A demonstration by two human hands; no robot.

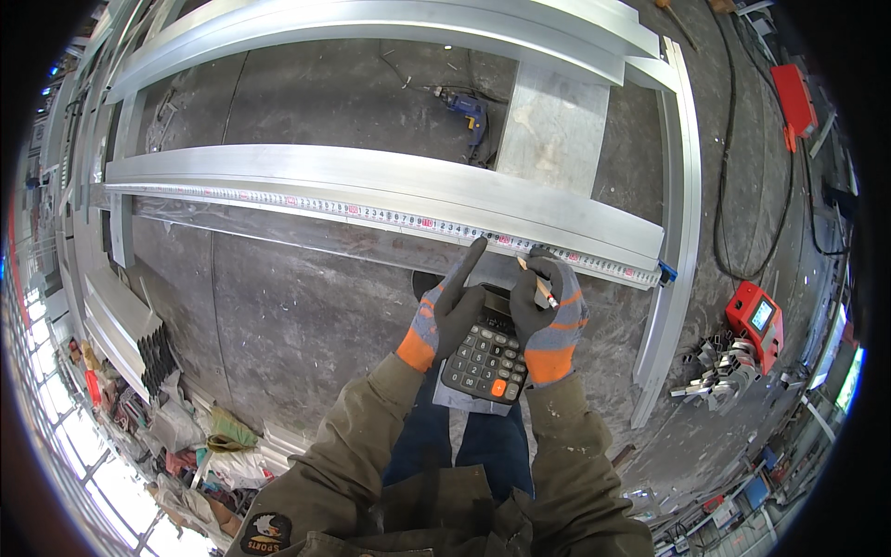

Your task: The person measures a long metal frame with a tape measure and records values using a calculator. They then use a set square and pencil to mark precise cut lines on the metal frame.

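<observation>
Both my hands wear grey gloves with orange cuffs. My left hand grips the upper left edge of a black calculator, thumb over its top, while its index finger stretches to the tape. Pinched in my right hand is a pencil, its tip close to the tape. This hand is also beside the calculator's upper right edge. A pale sheet shows under the calculator. The extended tape measure lies along the front of a long aluminium profile. A blue piece sits at the tape's right end.
Another aluminium beam crosses the far side, and an upright rail bounds the right. A blue power drill lies on the floor behind the profile. A red device with a screen stands right, near metal offcuts and cables.
</observation>
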